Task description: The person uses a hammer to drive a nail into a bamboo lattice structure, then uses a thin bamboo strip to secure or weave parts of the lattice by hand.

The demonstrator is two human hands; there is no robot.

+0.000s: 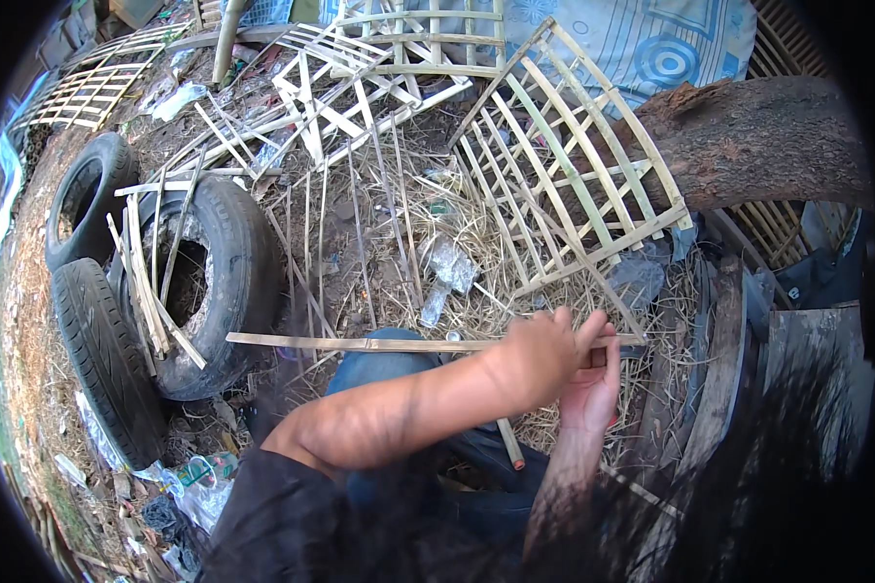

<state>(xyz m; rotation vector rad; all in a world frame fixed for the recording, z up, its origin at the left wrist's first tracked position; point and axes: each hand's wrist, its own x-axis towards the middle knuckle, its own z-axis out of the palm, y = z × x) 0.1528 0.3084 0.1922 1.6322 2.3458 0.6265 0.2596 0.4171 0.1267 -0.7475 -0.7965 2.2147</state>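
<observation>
ground (338,233), lh (537,360) curled on slat (418,345), rh (591,389) half-open, prob. touching

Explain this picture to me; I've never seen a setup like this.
There is no machine here: these are a person's two bare hands. The single picture comes from a wide fisheye camera worn on the head, looking down, so edges bend and its left is the person's left.

The left hand and right hand meet near the right end of a long, pale strip, which runs across above a knee. The fingers overlap, so I cannot tell exactly how each grips it.

Beyond, straw and loose slats litter the ground. A slatted panel leans by a trunk, and three tyres stand on the left.
</observation>
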